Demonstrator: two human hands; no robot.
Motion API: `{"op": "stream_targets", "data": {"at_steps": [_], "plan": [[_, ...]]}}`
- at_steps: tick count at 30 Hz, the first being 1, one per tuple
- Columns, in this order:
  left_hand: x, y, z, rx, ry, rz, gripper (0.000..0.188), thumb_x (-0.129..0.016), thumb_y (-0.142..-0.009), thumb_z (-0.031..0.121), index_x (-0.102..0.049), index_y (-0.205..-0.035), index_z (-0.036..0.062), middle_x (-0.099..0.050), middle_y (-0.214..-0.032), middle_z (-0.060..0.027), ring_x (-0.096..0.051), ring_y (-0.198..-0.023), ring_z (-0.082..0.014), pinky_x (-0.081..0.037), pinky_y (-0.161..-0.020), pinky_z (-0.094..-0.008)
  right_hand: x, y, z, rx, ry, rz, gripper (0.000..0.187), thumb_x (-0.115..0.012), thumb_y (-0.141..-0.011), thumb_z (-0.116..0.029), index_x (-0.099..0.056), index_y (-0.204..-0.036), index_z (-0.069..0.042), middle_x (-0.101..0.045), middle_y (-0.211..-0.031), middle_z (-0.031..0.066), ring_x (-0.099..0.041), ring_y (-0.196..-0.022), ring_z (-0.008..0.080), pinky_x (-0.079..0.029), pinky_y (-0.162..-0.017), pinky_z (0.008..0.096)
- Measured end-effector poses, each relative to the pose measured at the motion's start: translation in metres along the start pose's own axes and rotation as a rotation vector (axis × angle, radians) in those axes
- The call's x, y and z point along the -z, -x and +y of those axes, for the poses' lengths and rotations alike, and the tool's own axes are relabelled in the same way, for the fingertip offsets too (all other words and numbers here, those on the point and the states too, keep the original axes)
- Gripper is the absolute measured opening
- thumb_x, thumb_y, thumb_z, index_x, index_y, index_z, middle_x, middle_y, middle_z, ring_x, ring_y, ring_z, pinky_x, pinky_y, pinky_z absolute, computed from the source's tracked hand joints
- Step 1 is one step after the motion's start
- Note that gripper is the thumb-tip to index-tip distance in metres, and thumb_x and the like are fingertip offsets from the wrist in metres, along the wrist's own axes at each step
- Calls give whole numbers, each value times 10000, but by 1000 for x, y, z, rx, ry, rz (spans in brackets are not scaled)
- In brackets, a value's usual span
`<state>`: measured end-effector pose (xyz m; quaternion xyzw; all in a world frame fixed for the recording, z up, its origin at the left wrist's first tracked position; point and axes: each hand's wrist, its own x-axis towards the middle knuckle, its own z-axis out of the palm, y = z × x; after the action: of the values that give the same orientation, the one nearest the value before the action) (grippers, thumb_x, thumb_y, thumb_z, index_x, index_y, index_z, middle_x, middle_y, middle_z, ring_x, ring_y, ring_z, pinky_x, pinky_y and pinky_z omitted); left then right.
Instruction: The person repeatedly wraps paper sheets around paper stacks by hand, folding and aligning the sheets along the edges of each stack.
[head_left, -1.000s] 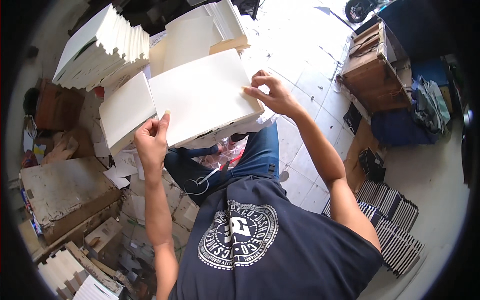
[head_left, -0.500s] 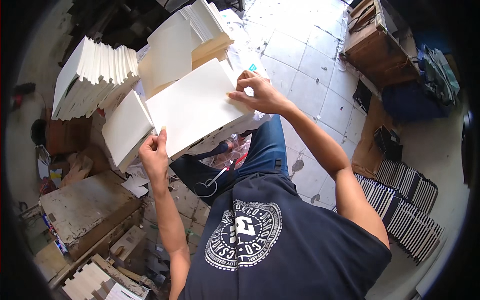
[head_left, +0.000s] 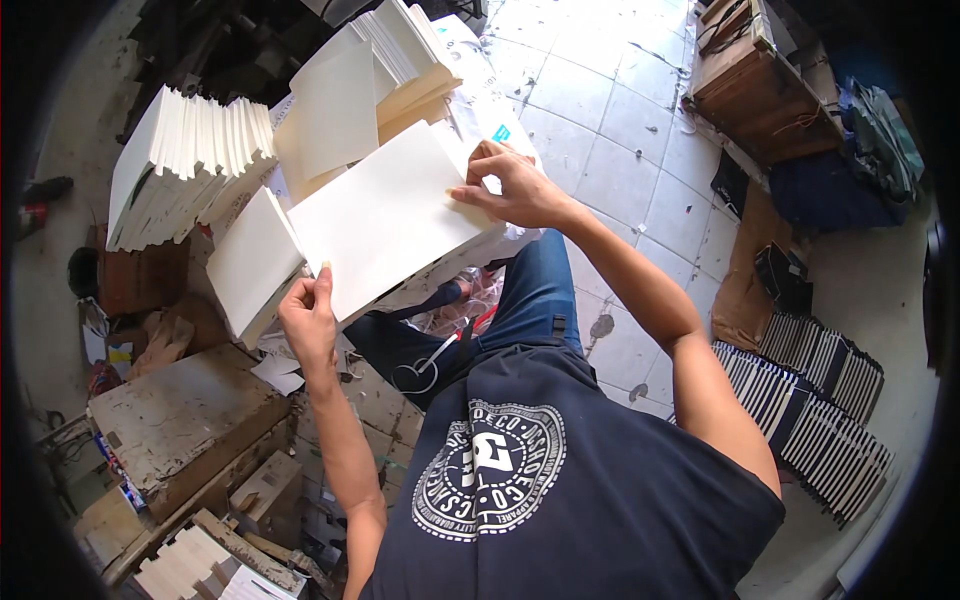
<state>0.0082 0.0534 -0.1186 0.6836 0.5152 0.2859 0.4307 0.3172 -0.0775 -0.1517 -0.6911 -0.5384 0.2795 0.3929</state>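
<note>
A large white sheet of paper (head_left: 385, 215) lies across a thick paper stack on the work surface before me. My left hand (head_left: 308, 318) is closed at its near left corner, thumb on top and the other fingers curled underneath. At the right edge, my right hand (head_left: 512, 188) pinches the sheet between thumb and curled fingers; the fingertips are partly hidden. Touching the sheet's left side is a smaller white paper block (head_left: 255, 262). Just beyond it stand cream sheets (head_left: 330, 110), leaning upright.
A fanned stack of folded paper bundles (head_left: 190, 160) stands at the far left. Dark-and-white striped stacks (head_left: 830, 440) lie on the floor at right, below a wooden cabinet (head_left: 760, 95). A worn wooden box (head_left: 185, 415) sits at left, near a white cable (head_left: 425, 368) on my lap.
Both hands keep their hold on the sheet, barely moving. The surroundings have shifted slightly in the picture.
</note>
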Motion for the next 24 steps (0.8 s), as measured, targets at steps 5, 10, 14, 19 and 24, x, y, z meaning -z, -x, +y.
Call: {"op": "stream_targets", "data": {"at_steps": [5, 10, 14, 19, 24], "plan": [[0, 0, -3, -12, 2, 0, 387, -709, -952, 187, -542, -638, 35, -411, -574, 85, -297, -529, -21, -200, -486, -252, 0, 0, 0, -1, -15, 4, 384, -717, -905, -415, -716, -825, -39, -579, -1028, 99, -501, -1070, 261, -331, -928, 465], [-1, 1, -1, -6, -8, 5, 391, -723, -943, 208, -547, -643, 29, -417, -577, 78, -309, -540, -27, -218, -496, -250, -2, 0, 4, 19, -48, 24, 365, -736, -894, -394, -713, -815, -38, -589, -1006, 98, -530, -1032, 261, -366, -908, 436], [1, 2, -5, -8, -38, 23, 409, -733, -935, 228, -532, -643, 24, -418, -573, 68, -316, -547, -37, -231, -504, -251, 0, 1, -1, 64, 22, 39, 303, -783, -873, -326, -694, -843, -38, -599, -984, 103, -562, -966, 234, -456, -840, 384], [2, 2, -7, -28, -66, 29, 431, -735, -930, 238, -514, -637, 13, -410, -560, 59, -318, -549, -45, -241, -505, -257, 2, 19, -16, 111, 109, 201, 271, -792, -847, -314, -760, -1054, -141, -672, -1143, 84, -575, -1098, 244, -463, -965, 431], [-2, 3, -3, -46, -116, 49, 437, -732, -929, 240, -513, -641, -5, -407, -550, 47, -317, -543, -60, -252, -502, -271, 6, 46, -11, 203, 251, 29, 376, -764, -831, -437, -754, -1174, -284, -624, -1373, 45, -483, -1255, 259, -321, -1052, 431]]}}
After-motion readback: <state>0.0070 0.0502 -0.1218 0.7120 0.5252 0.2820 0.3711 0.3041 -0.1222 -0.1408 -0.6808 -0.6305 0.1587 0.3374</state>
